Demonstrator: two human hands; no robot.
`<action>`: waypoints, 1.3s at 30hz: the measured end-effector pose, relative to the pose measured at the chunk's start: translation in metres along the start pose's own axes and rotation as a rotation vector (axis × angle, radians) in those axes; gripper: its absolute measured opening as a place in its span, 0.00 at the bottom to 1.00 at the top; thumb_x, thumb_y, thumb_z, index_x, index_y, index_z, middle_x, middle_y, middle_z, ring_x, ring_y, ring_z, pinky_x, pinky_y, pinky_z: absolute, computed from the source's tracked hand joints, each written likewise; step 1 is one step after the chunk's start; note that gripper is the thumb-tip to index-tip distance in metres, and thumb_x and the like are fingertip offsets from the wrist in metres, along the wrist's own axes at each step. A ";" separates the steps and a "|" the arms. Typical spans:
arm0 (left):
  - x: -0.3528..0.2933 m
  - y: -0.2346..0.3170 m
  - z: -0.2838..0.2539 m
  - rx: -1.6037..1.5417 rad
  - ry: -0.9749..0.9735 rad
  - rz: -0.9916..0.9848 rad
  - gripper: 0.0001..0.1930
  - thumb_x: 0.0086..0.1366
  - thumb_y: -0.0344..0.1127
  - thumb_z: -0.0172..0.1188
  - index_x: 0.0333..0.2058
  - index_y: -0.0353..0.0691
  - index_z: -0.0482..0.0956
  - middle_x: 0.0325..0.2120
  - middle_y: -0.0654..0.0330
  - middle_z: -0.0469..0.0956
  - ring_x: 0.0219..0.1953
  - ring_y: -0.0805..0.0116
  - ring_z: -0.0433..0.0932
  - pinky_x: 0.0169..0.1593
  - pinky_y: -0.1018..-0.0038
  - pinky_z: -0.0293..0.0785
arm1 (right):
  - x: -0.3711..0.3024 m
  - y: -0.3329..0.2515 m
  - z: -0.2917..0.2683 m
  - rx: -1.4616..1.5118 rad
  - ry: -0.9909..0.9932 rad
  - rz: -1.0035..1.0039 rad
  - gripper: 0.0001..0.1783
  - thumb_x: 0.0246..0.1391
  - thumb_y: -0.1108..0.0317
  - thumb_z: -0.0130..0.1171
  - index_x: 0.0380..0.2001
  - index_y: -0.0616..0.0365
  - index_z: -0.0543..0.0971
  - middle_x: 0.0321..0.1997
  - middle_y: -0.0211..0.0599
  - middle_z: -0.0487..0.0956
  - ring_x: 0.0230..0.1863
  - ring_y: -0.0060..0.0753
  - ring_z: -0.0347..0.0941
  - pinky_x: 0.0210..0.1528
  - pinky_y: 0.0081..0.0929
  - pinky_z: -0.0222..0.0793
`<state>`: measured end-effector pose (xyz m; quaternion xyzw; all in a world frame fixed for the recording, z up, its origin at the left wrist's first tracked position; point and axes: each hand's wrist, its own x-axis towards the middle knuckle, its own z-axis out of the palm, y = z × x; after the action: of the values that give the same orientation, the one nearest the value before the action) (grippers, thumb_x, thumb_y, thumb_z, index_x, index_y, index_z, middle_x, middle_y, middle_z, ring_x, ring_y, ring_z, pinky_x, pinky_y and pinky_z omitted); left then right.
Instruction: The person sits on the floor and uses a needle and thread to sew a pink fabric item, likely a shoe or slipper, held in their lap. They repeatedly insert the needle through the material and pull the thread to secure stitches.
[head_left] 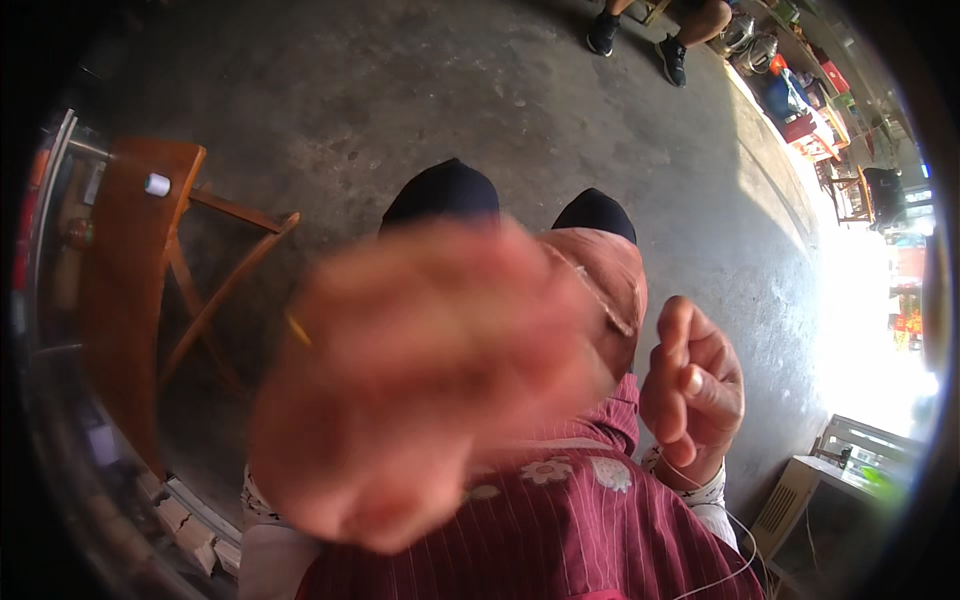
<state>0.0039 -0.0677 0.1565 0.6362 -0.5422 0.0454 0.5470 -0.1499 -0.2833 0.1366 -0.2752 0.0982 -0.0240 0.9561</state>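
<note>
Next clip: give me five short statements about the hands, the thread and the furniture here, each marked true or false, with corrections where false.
1. The left hand is raised close to the camera and blurred. True.
2. The right hand holds a pair of scissors. False: no scissors show; a thin white thread runs down from beside that hand.
3. A small white spool stands on the brown wooden folding table at the person's left. True.
4. The floor is covered in green carpet. False: it is bare grey concrete floor.
5. A pinkish-brown piece of fabric lies over the lap behind the left hand. True.
</note>
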 end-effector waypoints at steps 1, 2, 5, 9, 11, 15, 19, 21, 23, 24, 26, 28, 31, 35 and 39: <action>-0.004 0.030 0.011 -0.243 -0.008 -0.015 0.15 0.60 0.29 0.65 0.46 0.33 0.79 0.38 0.54 0.82 0.39 0.66 0.82 0.41 0.74 0.78 | -0.001 0.004 0.000 -0.051 -0.051 0.038 0.09 0.62 0.78 0.51 0.43 0.67 0.66 0.25 0.55 0.80 0.11 0.31 0.73 0.10 0.14 0.61; -0.015 0.047 0.026 -0.456 -0.067 -0.032 0.12 0.60 0.29 0.65 0.43 0.33 0.81 0.33 0.55 0.82 0.33 0.67 0.82 0.36 0.74 0.77 | -0.002 0.013 -0.006 -0.107 -0.104 0.069 0.09 0.62 0.77 0.52 0.43 0.67 0.66 0.26 0.57 0.81 0.11 0.31 0.74 0.10 0.14 0.60; -0.027 0.068 0.057 -1.061 -0.183 0.098 0.08 0.65 0.31 0.64 0.40 0.33 0.81 0.25 0.56 0.79 0.24 0.65 0.79 0.25 0.71 0.73 | -0.023 0.029 0.004 -0.105 -0.107 0.071 0.06 0.62 0.77 0.53 0.41 0.64 0.68 0.31 0.58 0.83 0.15 0.32 0.77 0.11 0.12 0.58; -0.042 0.077 0.044 -1.254 -0.285 0.008 0.09 0.68 0.37 0.62 0.38 0.35 0.81 0.24 0.57 0.78 0.23 0.60 0.79 0.24 0.67 0.73 | -0.041 0.032 0.003 -0.209 -0.141 0.177 0.04 0.63 0.76 0.53 0.39 0.62 0.69 0.35 0.57 0.83 0.18 0.32 0.80 0.13 0.12 0.59; -0.040 0.076 0.028 -1.188 -0.447 0.008 0.10 0.68 0.38 0.63 0.35 0.37 0.82 0.24 0.57 0.78 0.23 0.59 0.79 0.24 0.67 0.72 | -0.049 0.035 -0.005 -0.245 -0.174 0.229 0.04 0.63 0.75 0.55 0.39 0.62 0.70 0.39 0.56 0.83 0.22 0.32 0.82 0.15 0.12 0.62; -0.026 0.080 -0.002 -0.894 -0.521 -0.078 0.03 0.60 0.29 0.65 0.30 0.37 0.83 0.20 0.61 0.79 0.20 0.67 0.78 0.26 0.72 0.73 | -0.058 0.034 0.006 -0.726 -0.125 0.262 0.10 0.64 0.68 0.60 0.42 0.65 0.76 0.46 0.43 0.82 0.33 0.23 0.82 0.23 0.13 0.66; -0.028 0.071 -0.001 -0.136 -0.361 -0.335 0.03 0.57 0.26 0.66 0.26 0.38 0.81 0.18 0.65 0.76 0.16 0.77 0.69 0.21 0.76 0.61 | -0.047 0.038 0.018 -1.278 -0.022 -0.216 0.15 0.64 0.62 0.62 0.40 0.66 0.81 0.40 0.33 0.81 0.28 0.15 0.71 0.29 0.18 0.65; -0.031 0.056 0.005 -0.031 -0.303 -0.348 0.04 0.58 0.25 0.66 0.27 0.36 0.80 0.16 0.66 0.71 0.16 0.81 0.63 0.21 0.77 0.56 | -0.036 0.042 0.026 -1.160 -0.117 -0.229 0.15 0.65 0.61 0.61 0.43 0.65 0.82 0.34 0.31 0.80 0.27 0.14 0.68 0.29 0.18 0.64; -0.029 0.051 0.006 -0.032 -0.261 -0.393 0.04 0.61 0.25 0.65 0.27 0.35 0.79 0.16 0.69 0.69 0.18 0.84 0.61 0.22 0.79 0.55 | -0.029 0.044 0.032 -1.064 -0.098 -0.134 0.17 0.68 0.60 0.57 0.45 0.64 0.82 0.27 0.26 0.77 0.26 0.12 0.65 0.29 0.18 0.63; -0.027 0.051 0.005 -0.043 -0.249 -0.429 0.05 0.62 0.25 0.65 0.27 0.34 0.79 0.16 0.70 0.68 0.19 0.86 0.60 0.22 0.81 0.54 | -0.026 0.042 0.035 -0.934 -0.088 -0.053 0.18 0.69 0.58 0.55 0.45 0.64 0.83 0.25 0.22 0.75 0.26 0.12 0.64 0.28 0.17 0.61; -0.027 0.052 0.003 -0.091 -0.247 -0.475 0.05 0.64 0.25 0.63 0.28 0.33 0.78 0.17 0.73 0.68 0.20 0.88 0.60 0.24 0.83 0.53 | -0.021 0.038 0.033 -0.899 -0.119 0.017 0.18 0.69 0.57 0.55 0.44 0.63 0.83 0.25 0.21 0.74 0.25 0.11 0.62 0.27 0.16 0.59; -0.028 0.049 0.004 -0.160 -0.237 -0.533 0.05 0.65 0.25 0.62 0.28 0.33 0.78 0.18 0.73 0.69 0.21 0.88 0.60 0.24 0.84 0.53 | -0.021 0.035 0.032 -0.844 -0.121 0.036 0.17 0.69 0.58 0.56 0.43 0.63 0.84 0.24 0.20 0.73 0.25 0.11 0.61 0.26 0.16 0.58; -0.024 0.048 0.005 -0.183 -0.235 -0.550 0.06 0.64 0.25 0.62 0.28 0.33 0.77 0.18 0.70 0.72 0.22 0.86 0.65 0.26 0.83 0.60 | -0.021 0.034 0.026 -0.811 -0.122 0.059 0.17 0.68 0.59 0.57 0.41 0.64 0.84 0.25 0.20 0.75 0.25 0.09 0.62 0.26 0.13 0.56; -0.025 0.038 0.009 -0.175 -0.176 -0.545 0.06 0.64 0.26 0.63 0.27 0.34 0.77 0.17 0.70 0.71 0.22 0.87 0.65 0.25 0.83 0.59 | -0.017 0.033 0.016 -0.786 -0.123 0.080 0.12 0.63 0.63 0.64 0.38 0.62 0.85 0.26 0.20 0.77 0.27 0.11 0.65 0.30 0.16 0.62; -0.024 0.033 0.010 -0.167 -0.196 -0.524 0.06 0.64 0.26 0.63 0.28 0.35 0.78 0.16 0.71 0.70 0.21 0.87 0.64 0.24 0.83 0.58 | -0.014 0.034 0.011 -0.830 -0.171 -0.001 0.08 0.55 0.71 0.70 0.36 0.63 0.84 0.31 0.23 0.81 0.35 0.15 0.74 0.41 0.16 0.70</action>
<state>-0.0353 -0.0541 0.1581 0.7086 -0.4115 -0.2038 0.5357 -0.1613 -0.2476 0.1306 -0.6378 0.0196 0.0401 0.7689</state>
